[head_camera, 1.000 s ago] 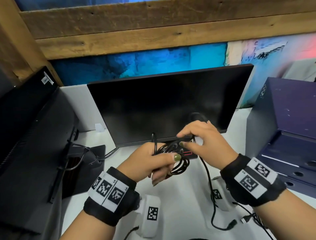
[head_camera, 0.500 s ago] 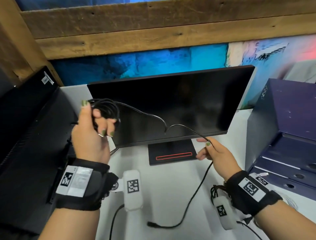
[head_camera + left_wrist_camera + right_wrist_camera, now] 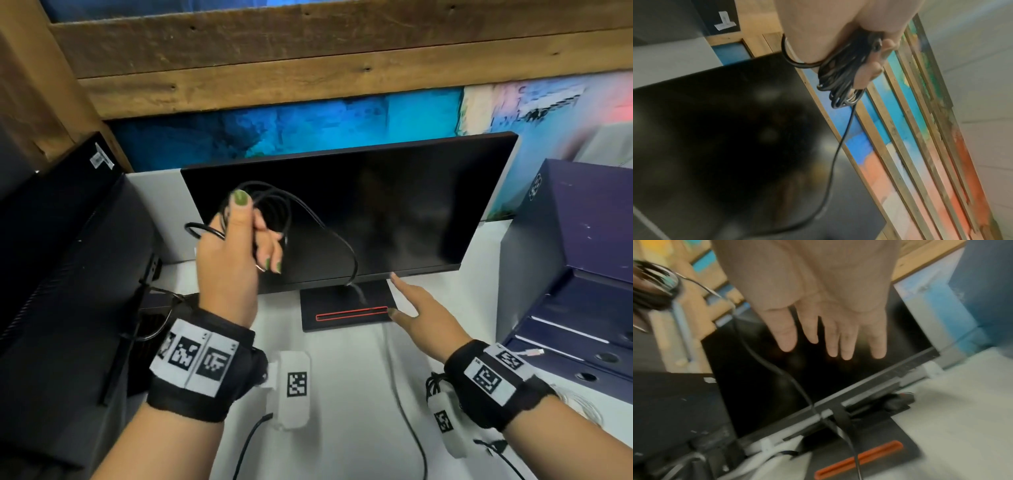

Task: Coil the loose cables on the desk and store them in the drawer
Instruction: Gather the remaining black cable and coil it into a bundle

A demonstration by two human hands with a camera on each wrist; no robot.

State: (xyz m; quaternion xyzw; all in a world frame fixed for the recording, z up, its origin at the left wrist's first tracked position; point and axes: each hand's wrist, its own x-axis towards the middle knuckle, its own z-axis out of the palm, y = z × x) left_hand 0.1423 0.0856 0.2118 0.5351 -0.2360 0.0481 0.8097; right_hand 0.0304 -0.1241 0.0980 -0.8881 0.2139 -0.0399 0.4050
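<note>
My left hand (image 3: 255,236) is raised in front of the monitor and grips a coil of black cable (image 3: 274,205), thumb on top and fingers curled round the loops. The left wrist view shows the same coil (image 3: 842,73) bunched in the fingers. Its loose tail (image 3: 344,246) hangs down past the screen, crosses the monitor base and trails over the white desk (image 3: 342,394) toward me. My right hand (image 3: 407,301) hovers by the base's right corner with fingers straight and spread, holding nothing. In the right wrist view the tail (image 3: 777,369) runs just left of the right hand (image 3: 826,324).
A dark monitor (image 3: 394,212) on a black base (image 3: 342,301) with a red slot stands mid-desk. A purple drawer unit (image 3: 582,260) sits at the right, a white cable (image 3: 529,352) on its ledge. A black computer case (image 3: 51,274) fills the left.
My right hand has let go of the cable tail and opened its fingers. The left hand with the coil has shifted right, in front of the screen, and the tail now hangs slack.
</note>
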